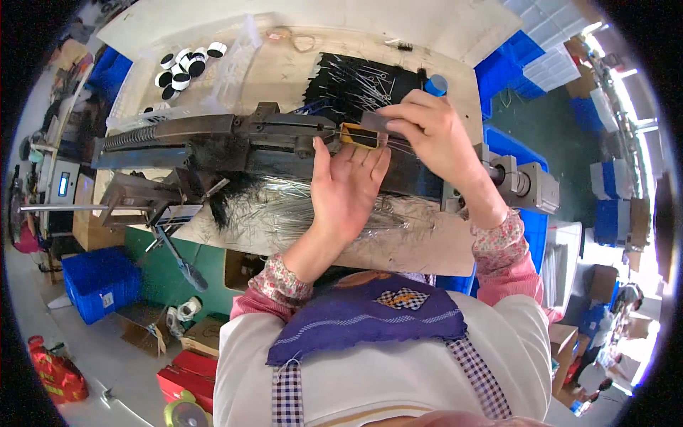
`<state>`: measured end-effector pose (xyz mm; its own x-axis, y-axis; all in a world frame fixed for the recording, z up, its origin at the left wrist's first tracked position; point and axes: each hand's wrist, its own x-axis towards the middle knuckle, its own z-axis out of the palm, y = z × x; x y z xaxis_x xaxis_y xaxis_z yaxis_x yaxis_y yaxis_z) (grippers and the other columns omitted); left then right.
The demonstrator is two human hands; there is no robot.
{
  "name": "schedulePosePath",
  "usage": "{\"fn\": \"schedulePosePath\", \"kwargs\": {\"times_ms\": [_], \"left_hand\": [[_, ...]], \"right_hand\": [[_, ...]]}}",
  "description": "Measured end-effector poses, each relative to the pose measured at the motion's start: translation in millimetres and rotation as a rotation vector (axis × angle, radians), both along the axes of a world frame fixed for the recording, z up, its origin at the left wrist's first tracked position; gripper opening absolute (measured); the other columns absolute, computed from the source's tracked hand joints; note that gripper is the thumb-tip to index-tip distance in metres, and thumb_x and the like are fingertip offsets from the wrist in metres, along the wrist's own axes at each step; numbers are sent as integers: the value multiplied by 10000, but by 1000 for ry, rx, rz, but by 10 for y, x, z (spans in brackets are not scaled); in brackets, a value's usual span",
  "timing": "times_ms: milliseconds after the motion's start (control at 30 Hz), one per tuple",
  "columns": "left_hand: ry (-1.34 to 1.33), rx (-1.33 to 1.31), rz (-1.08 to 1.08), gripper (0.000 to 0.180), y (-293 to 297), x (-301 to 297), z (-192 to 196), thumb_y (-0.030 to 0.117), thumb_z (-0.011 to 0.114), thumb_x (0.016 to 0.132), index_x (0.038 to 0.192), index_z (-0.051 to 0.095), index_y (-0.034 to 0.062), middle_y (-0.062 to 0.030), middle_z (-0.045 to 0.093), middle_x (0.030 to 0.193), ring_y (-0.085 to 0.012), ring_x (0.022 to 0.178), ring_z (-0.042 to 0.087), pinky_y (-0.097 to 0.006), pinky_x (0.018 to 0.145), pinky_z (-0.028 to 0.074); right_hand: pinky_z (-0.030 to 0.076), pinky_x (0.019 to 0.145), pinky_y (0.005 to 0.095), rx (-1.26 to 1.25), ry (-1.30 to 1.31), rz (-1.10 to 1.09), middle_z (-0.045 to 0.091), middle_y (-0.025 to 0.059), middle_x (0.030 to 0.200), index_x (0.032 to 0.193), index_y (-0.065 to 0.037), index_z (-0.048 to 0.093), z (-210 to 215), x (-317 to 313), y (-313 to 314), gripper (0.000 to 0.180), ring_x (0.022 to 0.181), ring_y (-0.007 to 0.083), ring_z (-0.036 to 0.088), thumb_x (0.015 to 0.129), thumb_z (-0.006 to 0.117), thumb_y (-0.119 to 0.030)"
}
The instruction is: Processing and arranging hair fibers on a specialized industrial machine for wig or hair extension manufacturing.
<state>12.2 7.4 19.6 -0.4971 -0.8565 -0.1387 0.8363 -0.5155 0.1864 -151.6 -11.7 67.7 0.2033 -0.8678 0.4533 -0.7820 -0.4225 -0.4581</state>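
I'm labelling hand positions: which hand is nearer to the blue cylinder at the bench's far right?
Right. The right hand is just on the near side of the blue cylinder; the left hand is farther off, to its lower left, palm up.

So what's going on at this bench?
A person is working by hand at a long metal machine. The right hand pinches a dark flat piece beside a small yellow frame, while the left hand lies open, palm up, close by it. Thin metal wires lie nearer the person, and loop-ended metal pieces lie beyond the machine.
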Motion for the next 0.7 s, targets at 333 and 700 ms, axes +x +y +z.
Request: {"fn": "schedulePosePath", "kwargs": {"times_ms": [333, 700], "left_hand": [[-65, -4, 44, 631, 10, -1, 37, 519, 340, 967, 1146, 446, -77, -193, 506, 1218, -305, 1232, 442, -418, 1111, 298], [-103, -168, -19, 610, -19, 9, 47, 531, 348, 965, 1161, 458, -36, -130, 512, 1209, -225, 1197, 462, -361, 1073, 331]], "right_hand": [[394, 737, 343, -88, 184, 120, 571, 26, 731, 835, -112, 693, 28, 111, -16, 98, 746, 196, 584, 741, 666, -113], [404, 779, 350, -134, 272, 99, 589, 21, 738, 864, -118, 704, -1, 107, -19, 154, 791, 190, 609, 719, 653, -128]]}}
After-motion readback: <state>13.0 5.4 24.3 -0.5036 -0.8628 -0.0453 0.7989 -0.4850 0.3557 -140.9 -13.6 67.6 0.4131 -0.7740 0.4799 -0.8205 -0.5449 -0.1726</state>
